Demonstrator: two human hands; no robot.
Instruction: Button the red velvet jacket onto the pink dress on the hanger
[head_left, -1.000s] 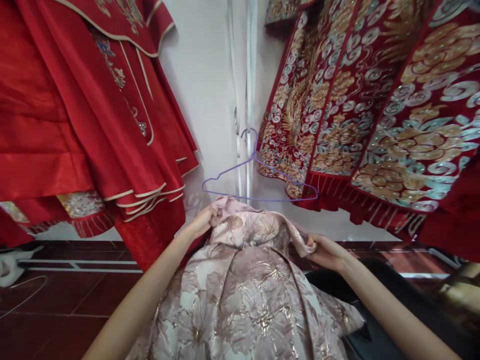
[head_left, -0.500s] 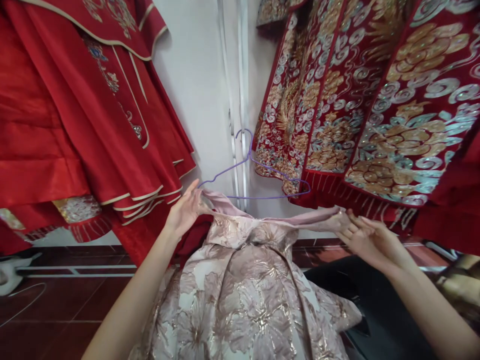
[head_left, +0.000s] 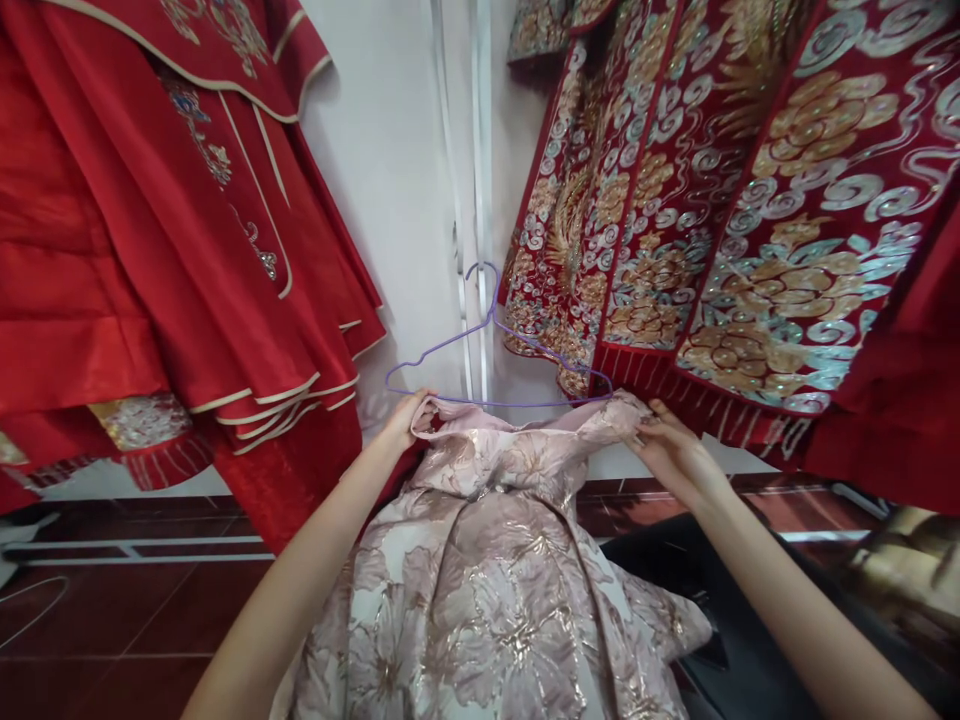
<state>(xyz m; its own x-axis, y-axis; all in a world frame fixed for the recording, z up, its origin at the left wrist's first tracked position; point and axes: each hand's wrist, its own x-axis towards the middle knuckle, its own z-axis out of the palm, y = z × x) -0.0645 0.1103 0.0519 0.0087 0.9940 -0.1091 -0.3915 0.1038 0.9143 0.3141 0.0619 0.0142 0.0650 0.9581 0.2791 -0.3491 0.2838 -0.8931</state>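
Note:
A pale pink dress (head_left: 502,580) with metallic floral patterning hangs down in front of me, its top edge stretched between my hands. My left hand (head_left: 411,418) is closed on the left side of that top edge, and the pink lining shows inside. On the other side, my right hand (head_left: 671,448) pinches the right end of the fabric. A thin purple hanger (head_left: 450,342) hangs by its hook just above, its bottom bar close over the dress's top edge. Whether the fabric touches the hanger near my right hand I cannot tell.
Plain red garments with cream piping (head_left: 247,250) hang at the left. Heavily embroidered red garments (head_left: 720,220) with fringed hems hang at the right. White rack poles (head_left: 477,130) stand against the wall, and a low white bar (head_left: 165,550) runs above the dark red tiled floor (head_left: 142,610).
Both my hands have moved inward, my right one further, so the dress's top edge is less stretched. The left end of the hanger, overlapped by my left hand before, now shows fully.

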